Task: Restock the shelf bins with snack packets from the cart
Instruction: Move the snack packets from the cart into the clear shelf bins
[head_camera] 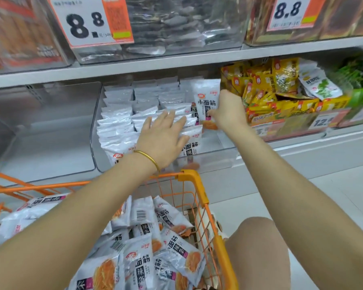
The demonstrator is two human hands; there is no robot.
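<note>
An 8.8 price tag (86, 21) up top — yellow packets (268, 88) heaped at right.

A shop aisle, price signs (88, 19) on shelf bins (161, 164), packaged snacks, orange wire cart (195, 181)

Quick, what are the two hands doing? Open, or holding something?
Left hand: open, fingers straight, resting on the stacked packets.
Right hand: holds a white snack packet.

Head camera looks forward and down, close to the shelf bin (218, 143) and cart (199, 185).
</note>
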